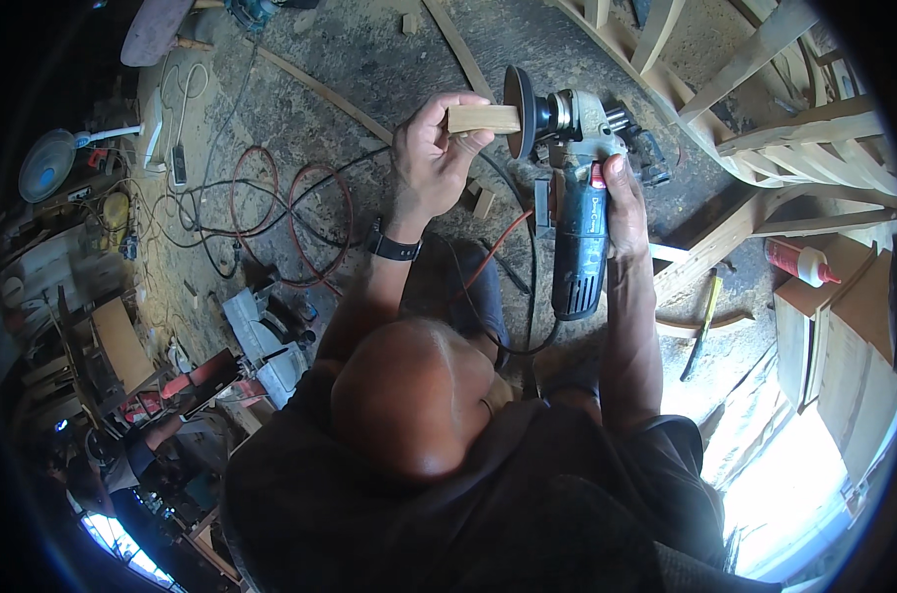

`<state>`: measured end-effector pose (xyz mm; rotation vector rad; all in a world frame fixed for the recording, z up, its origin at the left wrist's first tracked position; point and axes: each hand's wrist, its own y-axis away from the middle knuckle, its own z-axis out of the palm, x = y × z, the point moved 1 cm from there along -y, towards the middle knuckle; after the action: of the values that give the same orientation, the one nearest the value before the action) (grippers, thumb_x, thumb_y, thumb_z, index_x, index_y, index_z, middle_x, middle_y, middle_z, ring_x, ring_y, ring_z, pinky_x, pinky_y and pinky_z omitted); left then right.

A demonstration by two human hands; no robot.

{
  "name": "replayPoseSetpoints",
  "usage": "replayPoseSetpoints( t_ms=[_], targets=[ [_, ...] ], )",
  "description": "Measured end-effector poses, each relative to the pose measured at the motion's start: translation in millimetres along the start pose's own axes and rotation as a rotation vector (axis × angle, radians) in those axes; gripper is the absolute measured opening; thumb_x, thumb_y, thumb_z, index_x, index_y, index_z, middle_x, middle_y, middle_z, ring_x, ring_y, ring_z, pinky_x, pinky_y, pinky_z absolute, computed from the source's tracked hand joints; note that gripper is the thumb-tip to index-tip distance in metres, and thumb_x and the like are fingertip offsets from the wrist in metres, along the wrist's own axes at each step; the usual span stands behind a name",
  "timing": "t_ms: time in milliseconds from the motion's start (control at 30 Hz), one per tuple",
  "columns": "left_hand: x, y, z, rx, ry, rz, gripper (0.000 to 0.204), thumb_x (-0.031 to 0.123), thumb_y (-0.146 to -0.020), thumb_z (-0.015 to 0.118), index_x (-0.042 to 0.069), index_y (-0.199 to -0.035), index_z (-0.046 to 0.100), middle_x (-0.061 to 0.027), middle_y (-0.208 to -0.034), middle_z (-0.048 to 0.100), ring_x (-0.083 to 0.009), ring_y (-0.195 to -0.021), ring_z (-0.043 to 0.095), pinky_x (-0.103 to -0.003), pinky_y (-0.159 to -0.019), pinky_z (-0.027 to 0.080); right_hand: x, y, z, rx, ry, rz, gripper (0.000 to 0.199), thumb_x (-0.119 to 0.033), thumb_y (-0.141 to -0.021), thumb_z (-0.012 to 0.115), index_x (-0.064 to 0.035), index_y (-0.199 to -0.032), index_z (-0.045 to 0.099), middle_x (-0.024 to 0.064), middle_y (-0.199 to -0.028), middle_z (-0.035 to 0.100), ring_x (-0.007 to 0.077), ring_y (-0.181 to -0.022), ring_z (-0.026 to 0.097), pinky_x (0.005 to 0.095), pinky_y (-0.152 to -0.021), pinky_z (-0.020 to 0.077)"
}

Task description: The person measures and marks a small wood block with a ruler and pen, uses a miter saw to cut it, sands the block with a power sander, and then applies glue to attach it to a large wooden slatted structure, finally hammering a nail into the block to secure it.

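Observation:
My left hand (pixel 431 158) is raised and pinches a small rectangular wooden block (pixel 484 119) by one end. The block's other end sits against the black round disc (pixel 517 111) of an angle grinder (pixel 579 232). My right hand (pixel 621 198) is wrapped around the grinder's dark blue-grey body, with the disc turned toward the block. A black watch (pixel 390 245) is on my left wrist. The grinder's cord (pixel 488 255) drops between my forearms.
Red and black cables (pixel 271 212) loop over the dusty concrete floor on the left. Wooden chair frames (pixel 765 119) stand at the upper right. On a wooden box at the right lies a red glue bottle (pixel 799 262). Power tools (pixel 261 346) and a fan (pixel 48 163) are on the left.

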<state>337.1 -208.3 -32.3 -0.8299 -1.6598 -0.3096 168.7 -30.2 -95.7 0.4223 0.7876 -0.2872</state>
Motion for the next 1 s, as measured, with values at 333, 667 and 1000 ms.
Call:
replayPoseSetpoints(
  t_ms=[333,667,1000],
  targets=[
    [-4.1,1.6,-2.3,0.019,0.015,-0.028,0.034,0.023,-0.094,0.079,0.002,-0.117,0.066,-0.0087,-0.102,0.074,-0.0132,-0.09,0.07,-0.028,-0.077,0.055,-3.2,3.7,7.1,0.036,0.018,-0.012,0.068,-0.051,-0.097,0.068,-0.0066,-0.143,0.046,0.0076,-0.113,0.063,0.0131,-0.095,0.064,0.0277,-0.082,0.0559],
    [-2.1,2.8,-4.8,0.02,0.018,-0.039,0.033,0.022,-0.095,0.078,0.001,-0.118,0.066,-0.0092,-0.102,0.075,-0.0122,-0.091,0.069,-0.028,-0.079,0.055,-1.4,3.9,8.7,0.027,-0.004,-0.031,0.066,-0.049,-0.098,0.069,-0.0064,-0.143,0.046,0.008,-0.117,0.063,0.0139,-0.102,0.063,0.0286,-0.088,0.0542],
    [-3.2,5.4,-5.0,0.019,0.06,-0.044,0.032,0.018,-0.094,0.079,0.001,-0.118,0.066,-0.0089,-0.102,0.074,-0.0126,-0.091,0.069,-0.028,-0.078,0.055,-2.1,4.1,7.8,0.029,0.018,0.0,0.067,-0.05,-0.097,0.07,-0.0067,-0.143,0.045,0.0081,-0.116,0.063,0.0147,-0.101,0.064,0.0294,-0.087,0.0542]
  ],
)
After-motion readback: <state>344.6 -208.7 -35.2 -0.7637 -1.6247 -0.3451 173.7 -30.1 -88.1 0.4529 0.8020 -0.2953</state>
